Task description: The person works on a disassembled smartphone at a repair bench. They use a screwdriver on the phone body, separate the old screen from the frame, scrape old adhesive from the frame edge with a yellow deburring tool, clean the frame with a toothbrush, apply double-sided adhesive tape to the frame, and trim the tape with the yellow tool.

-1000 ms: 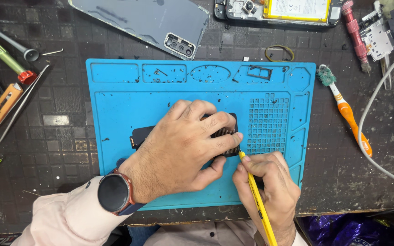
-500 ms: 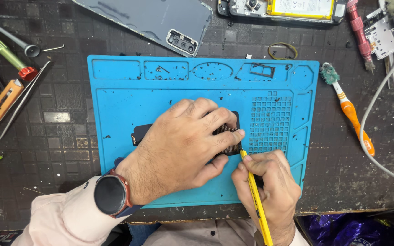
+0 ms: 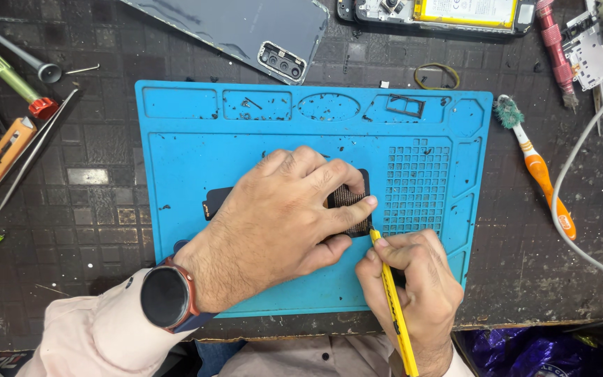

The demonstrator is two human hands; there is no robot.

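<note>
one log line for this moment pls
left hand: pressing dark part on blue mat | right hand: yellow tool, tip at part's edge

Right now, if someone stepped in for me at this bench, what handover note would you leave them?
Left hand: flat on the dark flat part, pinning it to the blue work mat.
Right hand: holds the yellow tool like a pen, its tip at the part's lower right corner.
Nearby: grey back cover and opened phone lie above the mat, toothbrush to its right, tweezers and screwdrivers to its left.
Done: phone is already apart.
Left: the part lies flat on the mat; the tool's tip sits only at its corner.
</note>
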